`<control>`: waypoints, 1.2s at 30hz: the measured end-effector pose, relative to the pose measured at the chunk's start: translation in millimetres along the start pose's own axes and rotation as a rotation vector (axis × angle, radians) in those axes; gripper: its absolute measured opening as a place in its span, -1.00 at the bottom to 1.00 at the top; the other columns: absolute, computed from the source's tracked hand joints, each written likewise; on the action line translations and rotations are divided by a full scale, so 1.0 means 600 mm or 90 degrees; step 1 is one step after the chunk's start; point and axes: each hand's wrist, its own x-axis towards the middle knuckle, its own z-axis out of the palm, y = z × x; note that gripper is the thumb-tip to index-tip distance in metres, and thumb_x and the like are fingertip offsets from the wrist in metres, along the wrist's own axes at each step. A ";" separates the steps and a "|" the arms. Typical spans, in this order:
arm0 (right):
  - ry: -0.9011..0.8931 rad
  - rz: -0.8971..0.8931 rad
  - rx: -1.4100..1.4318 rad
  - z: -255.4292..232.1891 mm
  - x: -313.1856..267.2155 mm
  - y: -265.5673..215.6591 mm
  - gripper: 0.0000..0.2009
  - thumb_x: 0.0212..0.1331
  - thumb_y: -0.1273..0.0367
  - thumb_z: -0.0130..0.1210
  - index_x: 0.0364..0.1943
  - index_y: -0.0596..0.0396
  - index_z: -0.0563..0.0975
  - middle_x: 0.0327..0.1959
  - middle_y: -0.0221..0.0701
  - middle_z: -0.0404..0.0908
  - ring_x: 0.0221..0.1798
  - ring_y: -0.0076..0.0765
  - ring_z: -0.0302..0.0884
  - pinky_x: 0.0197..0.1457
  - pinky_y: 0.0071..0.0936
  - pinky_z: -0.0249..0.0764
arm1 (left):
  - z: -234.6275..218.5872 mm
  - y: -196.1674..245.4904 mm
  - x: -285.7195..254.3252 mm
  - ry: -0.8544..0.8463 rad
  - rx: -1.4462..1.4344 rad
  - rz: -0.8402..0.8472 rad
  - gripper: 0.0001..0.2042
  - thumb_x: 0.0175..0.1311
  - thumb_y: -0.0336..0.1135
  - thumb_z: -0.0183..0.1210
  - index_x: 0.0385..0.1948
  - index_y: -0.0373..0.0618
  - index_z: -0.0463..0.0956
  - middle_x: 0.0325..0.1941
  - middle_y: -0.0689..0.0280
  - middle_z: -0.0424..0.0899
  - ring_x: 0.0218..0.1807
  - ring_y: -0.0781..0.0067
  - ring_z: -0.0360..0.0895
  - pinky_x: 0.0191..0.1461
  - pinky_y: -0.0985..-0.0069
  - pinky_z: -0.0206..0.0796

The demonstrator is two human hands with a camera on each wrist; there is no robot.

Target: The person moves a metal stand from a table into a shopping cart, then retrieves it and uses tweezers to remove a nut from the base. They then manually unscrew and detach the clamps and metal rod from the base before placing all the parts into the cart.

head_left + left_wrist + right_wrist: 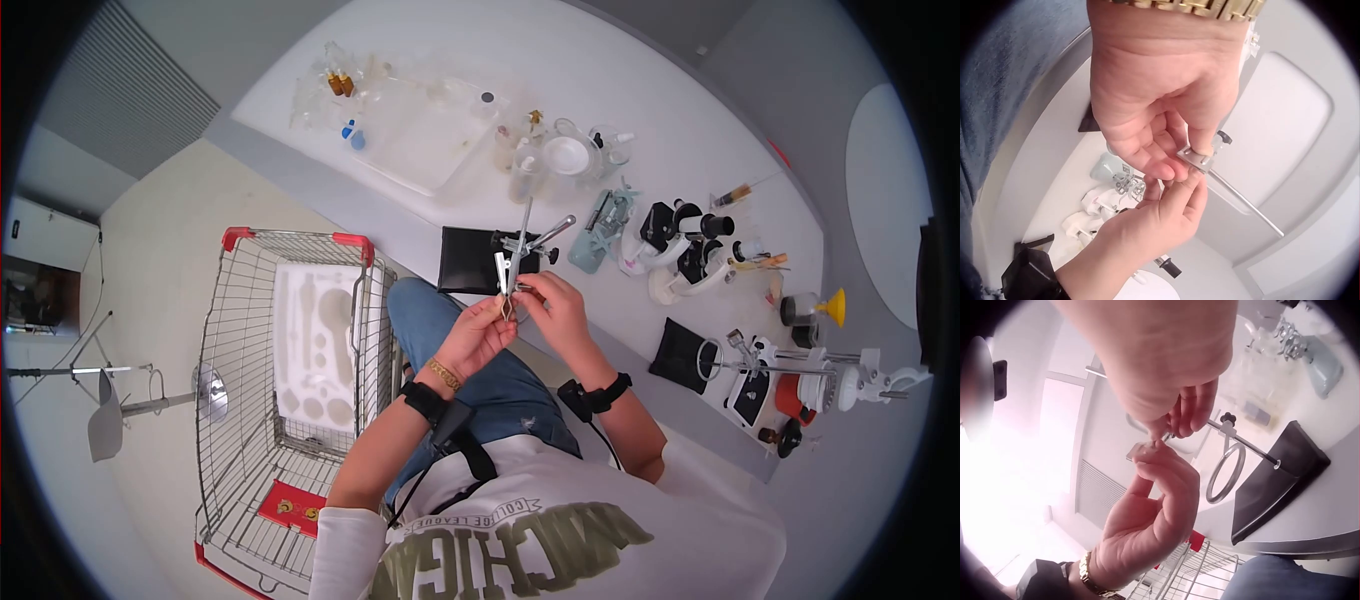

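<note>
In front of my lap, both hands meet at a small metal clamp [503,280]. My left hand [478,335], with a gold band at its wrist, pinches the clamp; its flat slotted plate [1195,160] shows under the thumb in the left wrist view. My right hand [558,312] pinches the same clamp from the other side, fingertips against the left ones. Just beyond stands a metal rod [524,228] on a black base [462,262]. A ring [1227,474] with a black knob [1228,417] is fixed to that rod. Fingers cover part of the clamp.
A shopping cart [212,400] with a white foam insert [290,340] stands at left. On the table are a white tray [425,180], glassware [523,175], a teal balance-like device [600,235], microscopes [690,225] and a second stand [790,355] at right.
</note>
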 end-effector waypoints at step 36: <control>-0.020 -0.070 -0.070 0.004 0.002 0.012 -0.91 0.12 0.45 0.19 -0.31 0.14 0.55 -0.43 -0.30 0.56 -0.45 -0.18 0.53 -0.39 -0.37 0.44 | 0.006 -0.011 0.000 0.008 0.008 0.030 -0.78 0.44 -0.25 -0.01 -0.17 -0.23 0.48 -0.36 0.38 0.55 -0.36 0.57 0.50 -0.20 0.59 0.43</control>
